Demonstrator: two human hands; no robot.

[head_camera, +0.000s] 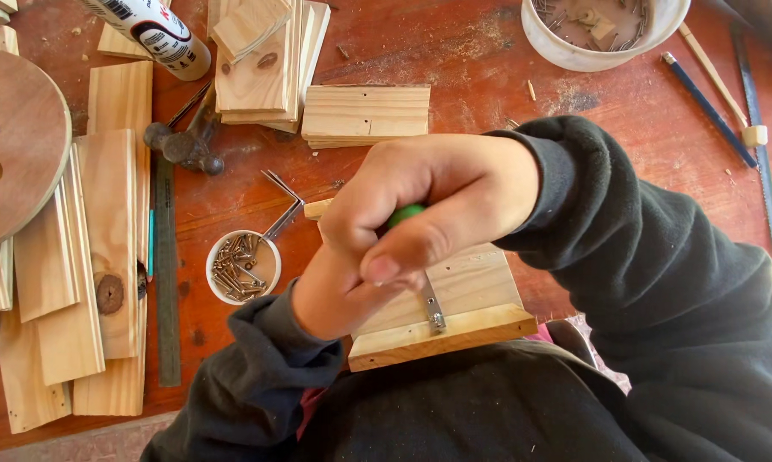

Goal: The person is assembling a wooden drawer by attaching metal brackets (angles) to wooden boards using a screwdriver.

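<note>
White cylindrical tube [155, 32] with a red-and-black printed label, lying tilted at the table's far left edge

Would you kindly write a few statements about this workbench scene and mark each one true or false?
1. The right hand grips a green-handled screwdriver. True.
2. The screwdriver's tip meets a metal hinge on the wooden board assembly. True.
3. The small round tub left of the hands holds wood shavings only. False: it holds metal screws or nails.
4. The left hand rests on the hammer. False: it sits at the board, under the right hand; the hammer lies apart on the bench.
5. A large wooden disc lies at the left edge. True.
</note>
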